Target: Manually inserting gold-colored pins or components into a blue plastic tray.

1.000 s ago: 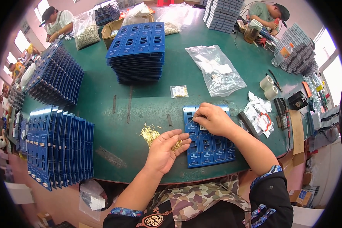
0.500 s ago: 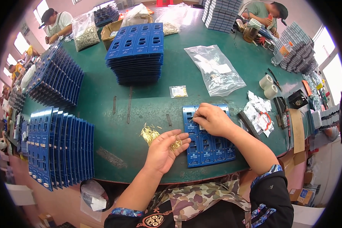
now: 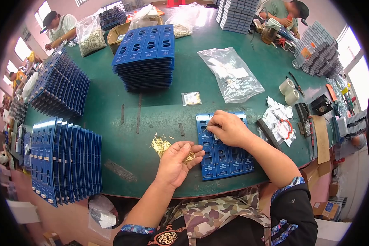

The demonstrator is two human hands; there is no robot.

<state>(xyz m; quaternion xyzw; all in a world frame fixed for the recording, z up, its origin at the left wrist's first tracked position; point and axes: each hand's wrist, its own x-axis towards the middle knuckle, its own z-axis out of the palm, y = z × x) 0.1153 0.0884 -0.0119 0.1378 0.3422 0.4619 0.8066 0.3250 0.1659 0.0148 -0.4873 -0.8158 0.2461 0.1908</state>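
A blue circuit board panel [image 3: 209, 163] with rows of cut-outs lies on the green table in front of me. Over its upper left part, my right hand [image 3: 227, 128] pinches a thin gold pin [image 3: 205, 129] between thumb and fingertips. My left hand [image 3: 176, 162], palm up and fingers curled, cradles several gold pins [image 3: 189, 157] beside the panel's left edge. A loose heap of the same gold pins [image 3: 160, 144] lies on the table just beyond that hand, partly hidden by it.
Tall stacks of blue panels [image 3: 145, 76] stand at the back and left [image 3: 65, 160]. A small packet [image 3: 191, 99] and a clear bag [image 3: 233, 78] lie beyond my panel. White packets [image 3: 276, 123] and tape rolls [image 3: 292, 96] are on the right. Two people work across the table.
Hardly anything differs. Both hands keep nearly the same places, and the left fingers have shifted very slightly around the pins.
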